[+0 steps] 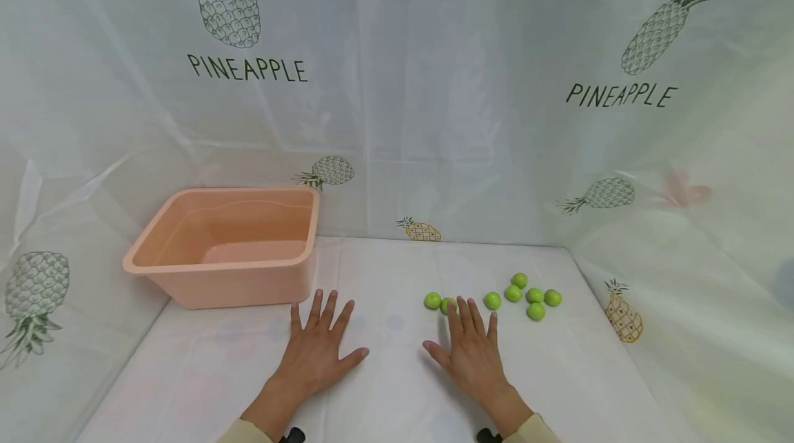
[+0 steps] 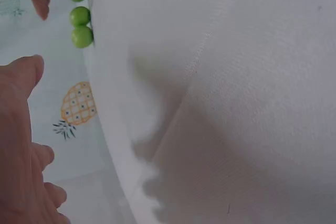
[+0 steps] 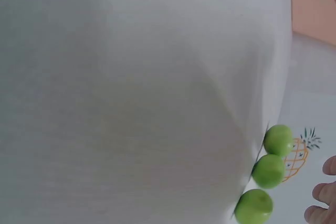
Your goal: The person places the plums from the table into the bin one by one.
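Fingers spread and straight, my left hand hovers palm down over the white table, just in front of a peach-coloured plastic tub. It holds nothing; its shadow falls on the cloth in the left wrist view. My right hand is likewise flat with spread fingers and holds nothing. Its fingertips overlap a small round green fruit in the head view, and a second green fruit sits left of that one. Farther right lies a loose cluster of several more green fruits. The right wrist view shows three glossy fruits in a row.
The tub stands at the back left, its inside bare. A white cloth covers the table. Pale sheeting printed with pineapples rises behind and along both sides.
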`<state>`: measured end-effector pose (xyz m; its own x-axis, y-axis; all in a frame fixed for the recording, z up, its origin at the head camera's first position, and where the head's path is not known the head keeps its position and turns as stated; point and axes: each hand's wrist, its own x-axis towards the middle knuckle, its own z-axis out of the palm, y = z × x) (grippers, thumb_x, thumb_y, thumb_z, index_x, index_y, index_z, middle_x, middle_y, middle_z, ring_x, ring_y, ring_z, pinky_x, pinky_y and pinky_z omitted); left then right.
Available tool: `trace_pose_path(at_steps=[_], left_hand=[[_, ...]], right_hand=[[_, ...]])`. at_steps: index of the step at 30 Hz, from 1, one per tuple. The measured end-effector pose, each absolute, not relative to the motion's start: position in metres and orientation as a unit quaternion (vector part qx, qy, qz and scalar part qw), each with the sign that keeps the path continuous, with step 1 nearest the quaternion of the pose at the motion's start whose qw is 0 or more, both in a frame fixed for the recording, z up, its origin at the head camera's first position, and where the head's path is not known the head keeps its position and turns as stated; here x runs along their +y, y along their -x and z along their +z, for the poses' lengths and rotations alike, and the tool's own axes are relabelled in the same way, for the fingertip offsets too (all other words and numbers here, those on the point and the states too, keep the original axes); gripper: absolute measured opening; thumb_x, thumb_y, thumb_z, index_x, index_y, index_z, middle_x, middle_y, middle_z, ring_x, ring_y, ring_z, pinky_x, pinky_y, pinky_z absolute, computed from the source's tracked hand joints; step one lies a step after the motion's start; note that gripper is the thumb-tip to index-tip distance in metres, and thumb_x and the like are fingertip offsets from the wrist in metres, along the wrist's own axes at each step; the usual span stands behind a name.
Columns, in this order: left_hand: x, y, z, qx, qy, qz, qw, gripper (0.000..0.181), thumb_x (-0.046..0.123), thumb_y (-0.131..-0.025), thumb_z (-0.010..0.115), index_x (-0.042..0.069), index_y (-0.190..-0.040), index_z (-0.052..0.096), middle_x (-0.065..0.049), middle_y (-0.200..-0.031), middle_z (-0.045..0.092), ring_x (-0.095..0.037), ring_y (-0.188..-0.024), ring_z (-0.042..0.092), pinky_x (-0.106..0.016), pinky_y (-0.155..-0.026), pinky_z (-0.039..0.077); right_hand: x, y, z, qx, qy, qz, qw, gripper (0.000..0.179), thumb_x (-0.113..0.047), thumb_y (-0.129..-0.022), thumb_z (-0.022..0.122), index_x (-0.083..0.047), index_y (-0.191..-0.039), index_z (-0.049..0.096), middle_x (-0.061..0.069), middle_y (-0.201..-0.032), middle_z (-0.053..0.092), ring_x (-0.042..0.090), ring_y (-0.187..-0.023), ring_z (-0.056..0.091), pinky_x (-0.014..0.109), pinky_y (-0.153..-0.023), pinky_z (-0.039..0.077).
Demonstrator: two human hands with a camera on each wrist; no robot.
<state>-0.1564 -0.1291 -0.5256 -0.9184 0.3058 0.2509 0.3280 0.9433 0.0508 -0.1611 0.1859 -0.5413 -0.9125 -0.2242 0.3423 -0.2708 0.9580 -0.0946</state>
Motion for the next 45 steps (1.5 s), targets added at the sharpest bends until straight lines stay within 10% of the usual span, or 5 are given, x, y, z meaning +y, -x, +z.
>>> trace_pose_path(at_steps=[17, 31, 45], left_hand=[[-0.236, 0.161, -0.433, -0.946, 0.131, -0.098, 0.279, 0.062, 0.039, -0.095, 0.058, 0.002, -0.143, 0.047, -0.027, -0.146, 0.041, -0.042, -0.142, 0.022, -0.057, -0.116, 0.008], [-0.377, 0.198, -0.415, -0.984, -0.025, -0.105, 0.139, 0.085, 0.055, -0.101, 0.035, -0.012, -0.149, 0.015, -0.043, -0.149, 0.006, -0.055, -0.138, -0.011, -0.073, -0.103, -0.011], [-0.39, 0.209, -0.409, -0.985, -0.021, -0.172, 0.01, 0.108, 0.066, -0.097, 0.031, -0.025, -0.14, -0.007, -0.051, -0.14, -0.016, -0.063, -0.131, -0.018, -0.075, -0.102, 0.005]], right_hand=[[0.117, 0.191, -0.486, -0.958, -0.225, 0.056, 0.167, 0.088, -0.068, -0.094, 0.038, 0.0, -0.151, 0.032, 0.017, -0.156, 0.027, 0.032, -0.146, 0.017, 0.058, -0.114, 0.015], [0.015, 0.219, -0.447, -0.936, -0.329, 0.013, 0.124, 0.089, -0.07, -0.095, 0.026, -0.004, -0.155, 0.021, 0.013, -0.16, 0.02, 0.028, -0.148, 0.011, 0.053, -0.115, 0.018], [-0.012, 0.224, -0.433, -0.938, -0.327, -0.013, 0.114, 0.089, -0.07, -0.095, 0.026, -0.005, -0.156, 0.018, 0.011, -0.161, 0.018, 0.027, -0.148, 0.008, 0.051, -0.116, 0.016]])
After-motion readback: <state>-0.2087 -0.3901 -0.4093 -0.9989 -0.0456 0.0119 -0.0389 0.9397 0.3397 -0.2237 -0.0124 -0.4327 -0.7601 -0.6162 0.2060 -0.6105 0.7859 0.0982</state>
